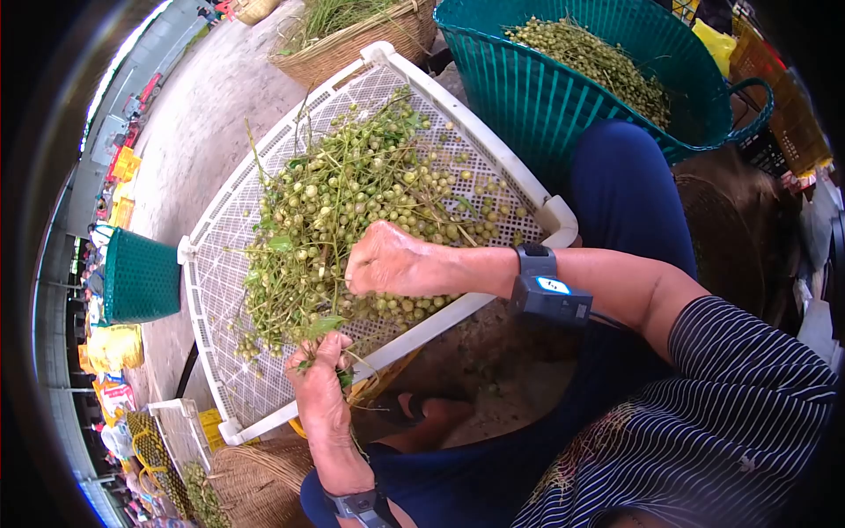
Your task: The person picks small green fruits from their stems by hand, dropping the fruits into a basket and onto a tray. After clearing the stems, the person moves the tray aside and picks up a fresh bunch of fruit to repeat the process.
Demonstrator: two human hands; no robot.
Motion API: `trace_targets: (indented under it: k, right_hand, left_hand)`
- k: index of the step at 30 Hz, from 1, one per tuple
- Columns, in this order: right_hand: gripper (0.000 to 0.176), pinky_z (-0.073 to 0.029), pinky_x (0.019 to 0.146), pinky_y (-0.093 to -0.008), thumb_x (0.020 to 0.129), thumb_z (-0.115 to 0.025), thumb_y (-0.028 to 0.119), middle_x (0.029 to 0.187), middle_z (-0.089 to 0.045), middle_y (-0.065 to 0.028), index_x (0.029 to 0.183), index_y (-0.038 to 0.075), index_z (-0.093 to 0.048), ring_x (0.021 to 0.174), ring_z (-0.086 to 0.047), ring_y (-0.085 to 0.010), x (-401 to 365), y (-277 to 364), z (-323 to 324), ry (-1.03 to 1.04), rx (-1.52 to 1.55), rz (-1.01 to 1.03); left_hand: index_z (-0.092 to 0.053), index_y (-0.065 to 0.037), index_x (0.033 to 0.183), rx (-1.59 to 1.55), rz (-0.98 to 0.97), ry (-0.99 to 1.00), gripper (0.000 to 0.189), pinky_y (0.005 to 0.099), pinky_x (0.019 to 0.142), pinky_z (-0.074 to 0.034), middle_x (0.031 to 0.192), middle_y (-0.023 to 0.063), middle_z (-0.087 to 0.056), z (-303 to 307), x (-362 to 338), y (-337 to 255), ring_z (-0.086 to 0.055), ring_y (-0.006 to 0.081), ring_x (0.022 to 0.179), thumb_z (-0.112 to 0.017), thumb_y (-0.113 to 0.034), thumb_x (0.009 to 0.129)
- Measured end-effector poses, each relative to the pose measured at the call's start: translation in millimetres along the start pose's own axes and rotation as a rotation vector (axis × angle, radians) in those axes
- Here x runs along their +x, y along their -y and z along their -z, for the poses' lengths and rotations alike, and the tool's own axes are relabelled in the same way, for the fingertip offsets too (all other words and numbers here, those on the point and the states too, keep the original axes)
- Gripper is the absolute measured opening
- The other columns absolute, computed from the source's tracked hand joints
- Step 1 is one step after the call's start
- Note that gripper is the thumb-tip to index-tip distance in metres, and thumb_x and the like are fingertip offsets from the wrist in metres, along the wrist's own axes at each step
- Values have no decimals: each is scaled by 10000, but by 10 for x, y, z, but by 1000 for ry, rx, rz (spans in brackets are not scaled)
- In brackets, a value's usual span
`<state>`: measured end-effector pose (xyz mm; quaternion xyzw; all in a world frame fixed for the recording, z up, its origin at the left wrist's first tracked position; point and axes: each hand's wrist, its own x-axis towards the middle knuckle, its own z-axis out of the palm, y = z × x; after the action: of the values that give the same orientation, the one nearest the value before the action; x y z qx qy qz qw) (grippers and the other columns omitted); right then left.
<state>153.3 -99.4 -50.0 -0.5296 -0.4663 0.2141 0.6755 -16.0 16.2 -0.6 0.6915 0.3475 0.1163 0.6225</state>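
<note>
Two hands (396, 262) | leafy stems (322, 327) | round fruit (321, 195) | latticed plastic tray (469, 133)

I see that the white tray (466, 124) is of smooth plastic, slightly glossy. The round fruits (326, 211) look smooth, their stems (277, 324) rough. The teal basket (519, 106) is of shiny plastic; the wicker basket (374, 44) is matt and rough. The striped shirt (739, 414) is matt cloth.
</note>
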Motion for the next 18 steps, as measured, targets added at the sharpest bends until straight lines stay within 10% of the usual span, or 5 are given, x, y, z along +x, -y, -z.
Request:
trace_targets:
  k: [11,14,18]
  right_hand:
    - [151,-433,571,-384,712,-577,116,645,-587,-162,677,-31,-586,606,-568,-236,7,-194,308,536,-977,123]
    - [166,-438,596,-405,729,-595,163,670,-606,-154,707,-1,-610,657,-592,-294,-42,234,286,364,-661,-313]
    - [168,-446,626,-412,736,-606,193,710,-624,-147,748,29,-637,725,-603,-324,17,60,378,352,-864,-201]
  left_hand:
    - [-584,-13,834,-56,5,-223,89,217,492,-392,727,26,-564,-13,69,0,-507,87,586,-640,4,767]
    - [-546,-20,835,40,0,-175,114,209,492,-389,719,33,-556,6,42,-82,-508,91,577,-637,-3,767]
    - [-528,-11,848,133,46,-276,132,207,480,-377,690,31,-547,-46,4,-144,-492,87,552,-630,1,765]
